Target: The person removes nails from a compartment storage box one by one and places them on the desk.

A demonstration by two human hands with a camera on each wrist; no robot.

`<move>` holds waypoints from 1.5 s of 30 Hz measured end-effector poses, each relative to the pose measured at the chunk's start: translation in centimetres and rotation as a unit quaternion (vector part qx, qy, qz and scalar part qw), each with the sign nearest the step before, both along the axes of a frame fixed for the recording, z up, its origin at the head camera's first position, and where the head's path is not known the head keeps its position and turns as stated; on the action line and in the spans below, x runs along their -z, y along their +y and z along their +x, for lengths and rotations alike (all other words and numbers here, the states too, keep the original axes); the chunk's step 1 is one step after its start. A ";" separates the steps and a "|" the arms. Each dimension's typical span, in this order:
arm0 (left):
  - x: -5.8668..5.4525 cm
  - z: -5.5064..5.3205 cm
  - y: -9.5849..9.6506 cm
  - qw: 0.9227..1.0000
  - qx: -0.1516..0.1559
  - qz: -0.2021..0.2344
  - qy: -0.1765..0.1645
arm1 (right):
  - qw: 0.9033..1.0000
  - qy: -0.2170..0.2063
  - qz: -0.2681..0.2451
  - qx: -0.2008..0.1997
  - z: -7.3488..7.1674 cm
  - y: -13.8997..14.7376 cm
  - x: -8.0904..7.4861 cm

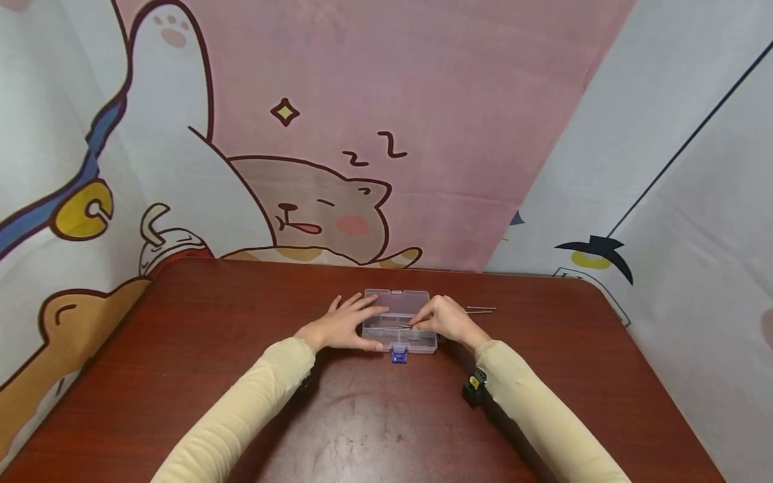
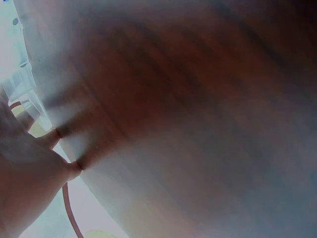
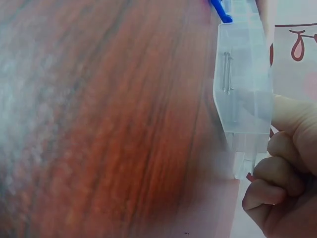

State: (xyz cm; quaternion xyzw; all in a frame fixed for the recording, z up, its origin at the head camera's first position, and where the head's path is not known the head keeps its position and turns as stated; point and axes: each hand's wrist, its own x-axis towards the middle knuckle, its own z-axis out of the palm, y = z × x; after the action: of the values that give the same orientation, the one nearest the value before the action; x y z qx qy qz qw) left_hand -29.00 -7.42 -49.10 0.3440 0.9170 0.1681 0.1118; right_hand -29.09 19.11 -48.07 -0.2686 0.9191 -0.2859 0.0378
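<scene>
A clear plastic compartment box [image 1: 400,349] lies open on the table, its lid leaning toward the back and its blue latch [image 1: 399,355] facing the front. My left hand [image 1: 343,325] rests on the box's left side with fingers spread and straight. Over the right part of the box, my right hand [image 1: 447,318] pinches a thin metal nail [image 1: 404,327] between thumb and forefinger, down in a compartment. Through the wall in the right wrist view, slim metal pieces [image 3: 227,73] show inside the box. The left wrist view catches part of the left hand [image 2: 29,168] beside the box edge.
Two thin metal nails [image 1: 480,310] lie on the reddish-brown table [image 1: 386,416] just right of the right hand. A cloth backdrop with cartoon animals [image 1: 338,221] hangs behind the table's far edge.
</scene>
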 end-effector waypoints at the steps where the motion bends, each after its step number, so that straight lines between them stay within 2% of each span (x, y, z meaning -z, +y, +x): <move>1: 0.0 0.0 0.0 1.000 0.000 0.000 0.000 | 1.000 0.001 0.002 0.002 0.0 -0.1 0.0; 6: -0.1 0.0 -0.1 1.000 0.001 0.006 0.001 | 1.000 0.011 0.001 0.014 -0.1 -0.1 0.4; 10: -0.1 0.0 0.0 1.000 0.001 0.001 0.002 | 1.000 0.008 -0.021 0.016 0.0 -0.1 0.7; 24: -0.1 0.2 0.0 1.000 0.000 0.002 -0.004 | 0.993 -0.045 -0.110 0.005 0.3 0.6 1.2; 32: -0.4 0.1 0.0 1.000 0.001 0.001 -0.003 | 0.991 -0.055 -0.119 0.031 0.5 0.6 0.4; 45: -0.2 0.1 0.1 1.000 0.000 -0.002 -0.006 | 0.989 -0.056 -0.133 0.042 0.7 1.3 -0.1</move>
State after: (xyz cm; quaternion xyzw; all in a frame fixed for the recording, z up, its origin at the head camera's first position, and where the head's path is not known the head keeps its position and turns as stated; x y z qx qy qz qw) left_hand -28.90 -7.35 -48.92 0.3423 0.9168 0.1685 0.1183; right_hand -28.39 20.44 -47.99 -0.2159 0.8800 -0.4211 0.0411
